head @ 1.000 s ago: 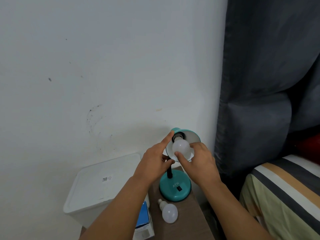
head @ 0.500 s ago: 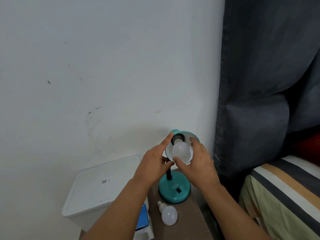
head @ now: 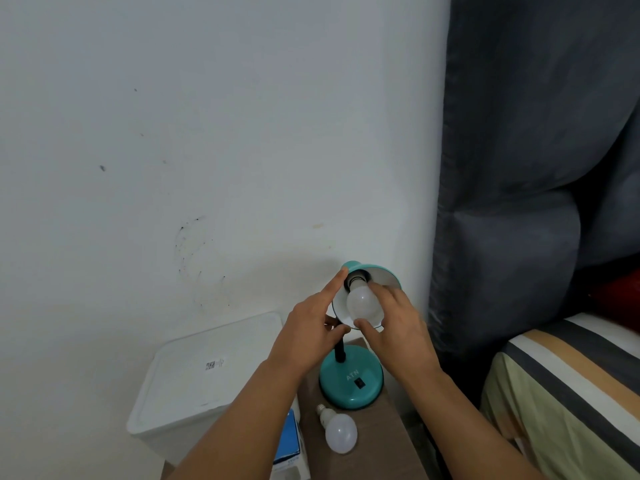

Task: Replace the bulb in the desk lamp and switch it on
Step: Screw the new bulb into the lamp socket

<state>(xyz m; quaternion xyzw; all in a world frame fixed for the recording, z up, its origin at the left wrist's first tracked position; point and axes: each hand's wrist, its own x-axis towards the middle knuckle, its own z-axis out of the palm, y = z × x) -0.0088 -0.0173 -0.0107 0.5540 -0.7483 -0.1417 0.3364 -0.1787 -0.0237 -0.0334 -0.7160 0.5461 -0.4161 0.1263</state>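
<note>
A teal desk lamp (head: 351,381) stands on a small brown table (head: 377,441), its shade (head: 381,275) tilted toward me. A white bulb (head: 362,301) sits in the shade's socket. My right hand (head: 394,327) grips that bulb with thumb below and fingers on its right side. My left hand (head: 311,327) holds the shade's left rim, index finger stretched up along it. A second white bulb (head: 339,433) lies loose on the table in front of the lamp base. A black switch (head: 361,382) shows on the base.
A white lidded bin (head: 207,372) stands left of the table. A blue and white bulb box (head: 289,445) rests at the table's left edge. A dark curtain (head: 519,168) hangs on the right, above a striped bed (head: 571,382).
My right hand's fingers have shifted round the bulb in the socket, thumb moving under it. The left hand stays on the shade. The view has drifted slightly.
</note>
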